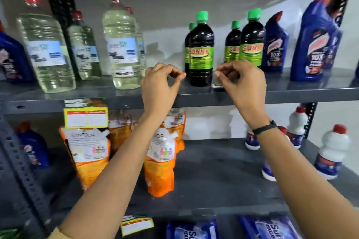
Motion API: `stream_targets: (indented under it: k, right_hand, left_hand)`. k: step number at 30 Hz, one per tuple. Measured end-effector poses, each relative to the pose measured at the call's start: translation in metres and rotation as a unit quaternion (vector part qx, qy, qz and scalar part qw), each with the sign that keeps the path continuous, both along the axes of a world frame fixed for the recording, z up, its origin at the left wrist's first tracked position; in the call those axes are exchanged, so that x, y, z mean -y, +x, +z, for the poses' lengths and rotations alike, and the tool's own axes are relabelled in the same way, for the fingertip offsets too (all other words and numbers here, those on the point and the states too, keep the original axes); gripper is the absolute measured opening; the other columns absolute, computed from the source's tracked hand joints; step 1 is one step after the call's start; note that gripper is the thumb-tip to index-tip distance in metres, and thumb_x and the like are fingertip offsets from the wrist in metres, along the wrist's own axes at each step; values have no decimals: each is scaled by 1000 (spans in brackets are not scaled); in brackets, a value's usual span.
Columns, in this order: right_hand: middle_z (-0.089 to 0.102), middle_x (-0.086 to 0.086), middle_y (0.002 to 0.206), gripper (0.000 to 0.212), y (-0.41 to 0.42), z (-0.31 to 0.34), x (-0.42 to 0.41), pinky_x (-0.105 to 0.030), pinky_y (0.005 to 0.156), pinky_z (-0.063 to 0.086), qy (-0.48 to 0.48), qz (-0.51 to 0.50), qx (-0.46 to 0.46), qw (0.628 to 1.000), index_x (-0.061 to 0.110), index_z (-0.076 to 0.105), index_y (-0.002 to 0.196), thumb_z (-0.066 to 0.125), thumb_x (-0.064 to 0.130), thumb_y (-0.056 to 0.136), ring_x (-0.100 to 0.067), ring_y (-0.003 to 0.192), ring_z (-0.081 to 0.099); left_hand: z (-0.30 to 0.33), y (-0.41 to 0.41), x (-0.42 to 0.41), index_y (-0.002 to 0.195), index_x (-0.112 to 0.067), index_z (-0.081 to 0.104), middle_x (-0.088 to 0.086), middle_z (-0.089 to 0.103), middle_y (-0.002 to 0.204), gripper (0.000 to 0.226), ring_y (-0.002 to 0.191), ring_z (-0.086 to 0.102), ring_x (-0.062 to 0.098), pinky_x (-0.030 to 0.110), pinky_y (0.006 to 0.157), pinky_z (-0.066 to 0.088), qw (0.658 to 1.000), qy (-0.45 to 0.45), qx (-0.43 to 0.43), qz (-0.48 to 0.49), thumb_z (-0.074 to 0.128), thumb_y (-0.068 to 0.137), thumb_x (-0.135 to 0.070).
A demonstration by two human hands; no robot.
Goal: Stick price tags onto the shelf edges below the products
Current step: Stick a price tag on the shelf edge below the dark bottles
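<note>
My left hand [161,85] and my right hand [242,83] are raised side by side in front of the upper shelf edge [196,101], each with thumb and forefinger pinched. A small pale piece [216,73] shows at my right fingertips; I cannot tell whether anything spans the gap between the hands. Between the two hands stands a dark bottle with a green cap [201,50]. A yellow and red price tag [85,117] hangs on the same shelf edge to the left. Another price tag [137,225] sits on the lower shelf edge.
Clear bottles with red caps [120,44] stand left on the upper shelf, blue cleaner bottles [316,44] right. A small dark item [217,85] lies by the dark bottle. Orange pouches [87,153] and white bottles [330,153] fill the shelf below.
</note>
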State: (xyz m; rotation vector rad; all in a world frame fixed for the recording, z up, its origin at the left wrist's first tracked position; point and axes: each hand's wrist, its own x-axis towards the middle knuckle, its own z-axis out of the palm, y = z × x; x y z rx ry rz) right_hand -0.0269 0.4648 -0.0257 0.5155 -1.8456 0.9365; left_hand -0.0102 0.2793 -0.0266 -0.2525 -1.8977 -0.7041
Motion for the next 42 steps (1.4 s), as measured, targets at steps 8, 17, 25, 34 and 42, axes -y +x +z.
stream_targets:
  k: [8,17,25,34,42]
  right_hand:
    - [71,0,86,12,-43,17,-77,-37,71,55,115,-11,130,985,21,72,92,71,21,81,-22,86,64]
    - [67,-17,104,36,-59,19,-94,-43,77,54,164,-77,239,954,10,69,93,73,42,76,-36,93,63]
    - [67,-15,106,49,-61,21,-88,-37,75,46,160,-101,263,946,10,66,100,73,50,72,-36,100,61]
    - [72,-8,93,25,-61,18,-90,-35,71,50,70,-26,267,961,16,70,77,75,41,73,-29,90,65]
    - [63,0,74,30,-59,30,-96,-36,67,50,-3,41,225,973,22,58,57,74,40,76,-23,80,62]
  left_hand:
    - [11,-32,-79,83,-26,70,-7,70,84,8,82,62,15,28,62,49,993,-43,102,50,67,82,-33]
    - [22,-49,-89,91,-27,72,0,71,97,16,91,63,23,38,77,54,940,-120,289,135,69,81,-39]
    - [14,-52,-94,84,-29,70,-6,72,91,7,91,62,19,32,70,49,953,-85,243,161,64,85,-27]
    - [16,-57,-90,75,-27,64,-14,61,81,12,85,56,11,31,72,48,960,-55,251,107,63,84,-19]
    - [29,-53,-90,80,-20,58,-6,62,87,8,91,59,18,37,78,51,981,-5,184,54,59,89,-18]
